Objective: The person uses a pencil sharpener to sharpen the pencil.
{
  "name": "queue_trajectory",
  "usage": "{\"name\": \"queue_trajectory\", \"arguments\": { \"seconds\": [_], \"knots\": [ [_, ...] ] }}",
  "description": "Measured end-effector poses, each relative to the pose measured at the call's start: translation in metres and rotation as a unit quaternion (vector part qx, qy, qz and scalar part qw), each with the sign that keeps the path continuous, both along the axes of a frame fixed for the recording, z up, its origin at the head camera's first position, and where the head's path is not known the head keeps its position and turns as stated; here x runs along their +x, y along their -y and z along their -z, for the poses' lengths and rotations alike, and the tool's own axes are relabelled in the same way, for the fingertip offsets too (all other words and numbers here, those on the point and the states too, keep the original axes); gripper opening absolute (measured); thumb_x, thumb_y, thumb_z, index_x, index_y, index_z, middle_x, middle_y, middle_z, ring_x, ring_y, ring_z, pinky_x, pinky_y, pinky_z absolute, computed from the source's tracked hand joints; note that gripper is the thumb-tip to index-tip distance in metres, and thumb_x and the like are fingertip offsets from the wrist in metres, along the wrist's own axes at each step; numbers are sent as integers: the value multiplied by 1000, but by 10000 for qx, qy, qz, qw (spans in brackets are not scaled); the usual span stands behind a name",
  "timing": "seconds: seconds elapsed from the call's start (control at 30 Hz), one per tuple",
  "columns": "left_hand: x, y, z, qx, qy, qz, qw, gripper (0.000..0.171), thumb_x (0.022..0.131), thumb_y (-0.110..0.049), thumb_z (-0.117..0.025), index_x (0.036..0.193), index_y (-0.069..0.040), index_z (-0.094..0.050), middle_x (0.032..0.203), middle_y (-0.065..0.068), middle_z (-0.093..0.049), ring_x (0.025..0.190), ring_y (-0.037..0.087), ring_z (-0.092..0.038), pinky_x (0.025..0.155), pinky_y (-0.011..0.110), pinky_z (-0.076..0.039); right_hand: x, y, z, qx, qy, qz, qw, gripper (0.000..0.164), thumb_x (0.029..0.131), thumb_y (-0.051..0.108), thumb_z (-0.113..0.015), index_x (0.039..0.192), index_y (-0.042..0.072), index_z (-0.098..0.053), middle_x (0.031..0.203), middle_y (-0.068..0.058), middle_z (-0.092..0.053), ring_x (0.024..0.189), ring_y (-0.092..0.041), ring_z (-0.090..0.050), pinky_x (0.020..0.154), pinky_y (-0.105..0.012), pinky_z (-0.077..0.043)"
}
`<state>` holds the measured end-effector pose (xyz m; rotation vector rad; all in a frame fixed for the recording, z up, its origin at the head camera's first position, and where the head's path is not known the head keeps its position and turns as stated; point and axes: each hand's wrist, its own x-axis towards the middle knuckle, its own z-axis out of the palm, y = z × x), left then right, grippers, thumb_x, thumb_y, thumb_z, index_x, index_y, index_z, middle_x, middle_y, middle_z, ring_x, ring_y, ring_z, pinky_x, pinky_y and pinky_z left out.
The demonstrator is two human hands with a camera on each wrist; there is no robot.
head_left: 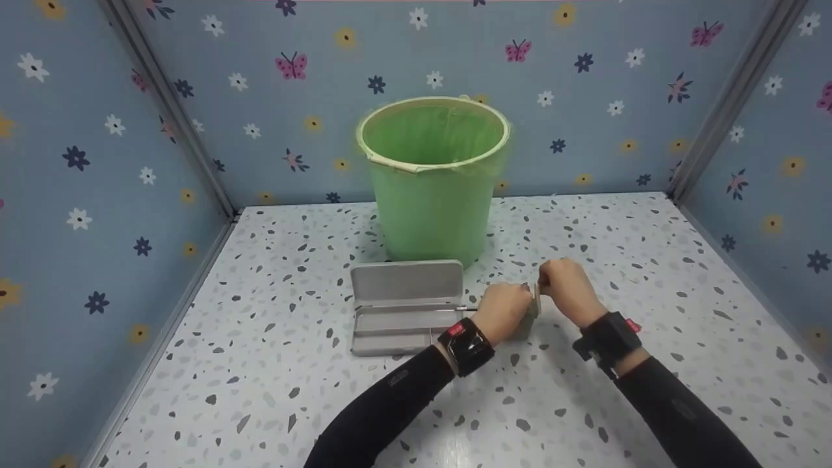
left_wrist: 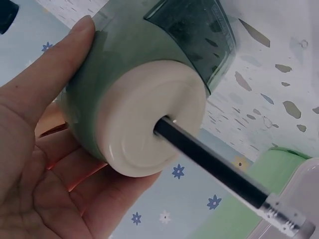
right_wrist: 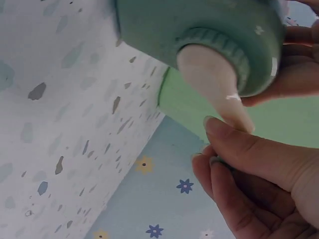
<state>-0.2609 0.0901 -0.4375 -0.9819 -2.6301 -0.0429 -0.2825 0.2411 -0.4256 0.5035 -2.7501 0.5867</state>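
Head view: I've got my left hand (head_left: 504,312) gripping a green sharpener (head_left: 524,327), just right of the open pencil case (head_left: 409,281), bin (head_left: 432,214) behind that; my right hand (head_left: 571,289) is on the sharpener's other side. Left wrist cam: thumb and fingers wrap its body, black pencil (left_wrist: 214,162) stuck in the cream face (left_wrist: 134,124). Right wrist cam: I'm pinching the cream crank (right_wrist: 209,74) near its end.

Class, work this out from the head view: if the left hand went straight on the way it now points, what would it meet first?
Probably the right hand, at the cream crank of the sharpener that the left hand holds; depth there is hard to judge.
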Motion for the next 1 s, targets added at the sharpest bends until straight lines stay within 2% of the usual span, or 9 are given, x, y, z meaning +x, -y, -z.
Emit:
{"name": "queue_trajectory", "arguments": {
  "seconds": [0.1, 0.2, 0.43, 0.53, 0.67, 0.77, 0.87, 1.0],
  "knots": [
    [-1, 0, 0, 90, -53, 97, 9999, 16, 80, -5, -69, 84, -19, -74, 79, -5, -73, 65, 13, -68, 56, 26, -54, -9, -1, 8, 25, 39, 42, 10000, 15, 65, -11, -76, 63, -1, -65, 61, -11, -64, 55, -20, -52, 55, -37, -46],
    [-2, 0, 0, 165, 53, 205, 9996, 20, 78, -4, -69, 84, -22, -76, 81, -6, -73, 66, 12, -67, 56, 24, -53, -15, -2, 16, -57, 318, 55, 9995, 15, 65, -15, -72, 64, -1, -65, 61, -12, -64, 55, -20, -52, 55, -35, -46],
    [-2, 0, 1, -14, 17, 248, 9997, 11, 87, -12, -69, 86, -20, -77, 82, -4, -73, 65, 11, -65, 56, 22, -52, -17, -8, 31, -262, 977, -133, 9948, 17, 62, -19, -66, 62, -2, -65, 57, -9, -61, 51, -15, -46, 49, -26, -39],
    [-2, -1, 1, -173, -18, 214, 9996, 10, 87, -12, -69, 91, -17, -76, 83, -3, -73, 66, 11, -65, 58, 21, -53, -12, -10, 37, -267, 1176, -307, 9922, 18, 60, -18, -64, 64, -2, -67, 55, -6, -59, 50, -13, -43, 47, -24, -36],
    [-1, 0, 0, -52, 179, 227, 9996, 8, 83, -10, -71, 87, -15, -75, 80, -2, -72, 65, 11, -65, 57, 21, -52, -2, -11, 40, -256, 1299, -510, 9899, 18, 59, -17, -67, 68, -1, -68, 57, -7, -61, 50, -11, -43, 47, -24, -37],
    [-1, 1, 0, 101, 309, 197, 9993, 7, 79, -12, -72, 82, -18, -75, 78, -3, -71, 63, 11, -63, 55, 21, -50, 8, -13, 39, -348, 1346, -548, 9888, 21, 57, -17, -68, 69, -1, -68, 60, -9, -65, 52, -11, -47, 50, -25, -43],
    [-1, 1, 0, 70, 299, 111, 9995, 10, 78, -11, -72, 81, -20, -75, 77, -4, -71, 63, 11, -62, 55, 21, -49, 19, -15, 37, -437, 1326, -604, 9884, 22, 57, -17, -70, 70, 1, -69, 63, -9, -68, 55, -11, -52, 54, -26, -48],
    [0, -1, -1, 68, 227, 45, 9997, 18, 79, -6, -68, 79, -21, -76, 74, -6, -71, 61, 10, -62, 53, 21, -48, 31, -18, 31, -475, 1284, -784, 9875, 17, 59, -11, -78, 67, 2, -71, 61, -6, -68, 53, -9, -51, 52, -25, -47]
  ]
}}
